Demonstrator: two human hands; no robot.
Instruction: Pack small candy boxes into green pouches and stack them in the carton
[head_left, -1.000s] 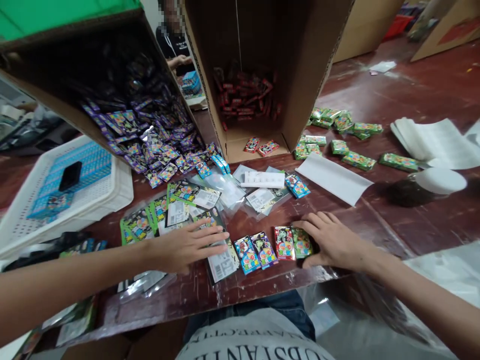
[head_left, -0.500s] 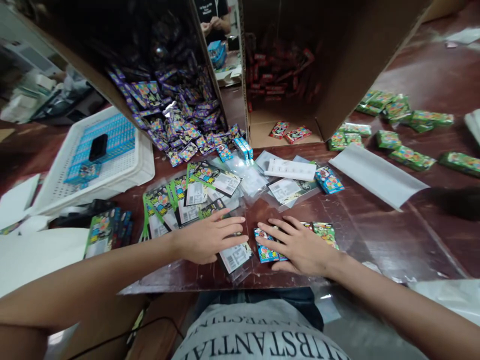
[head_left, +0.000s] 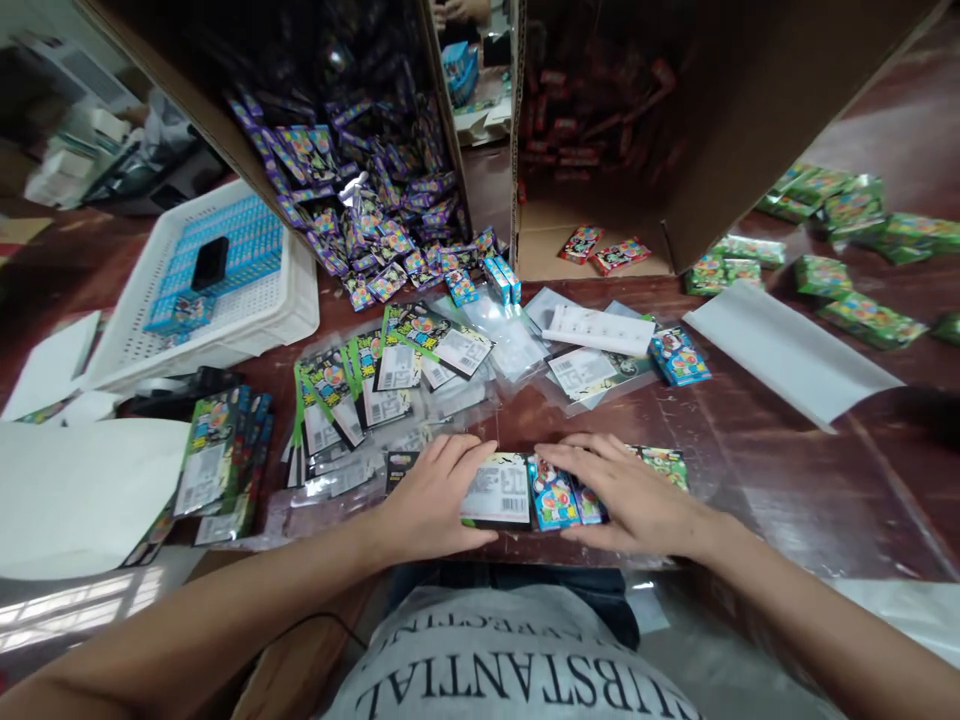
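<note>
In the head view my left hand lies across a clear plastic bag with a printed card, fingers at its far edge and thumb at its near edge. The bag lies flat, its printed end against a row of small candy boxes. My right hand spans that row the same way. A blue candy box leads the row, a purple box sits beside it, and a green box shows past the knuckles. The palm hides the middle of the row.
Card-topped plastic bags fan out at left. Behind stand cartons of purple boxes and red boxes. A white basket holds blue boxes and a phone. Green packs and a white sheet lie right.
My left hand has drawn the card bag level and up to the row of boxes, turning it sideways. My right hand stays on the boxes, fingers closer together. The view has shifted slightly.
</note>
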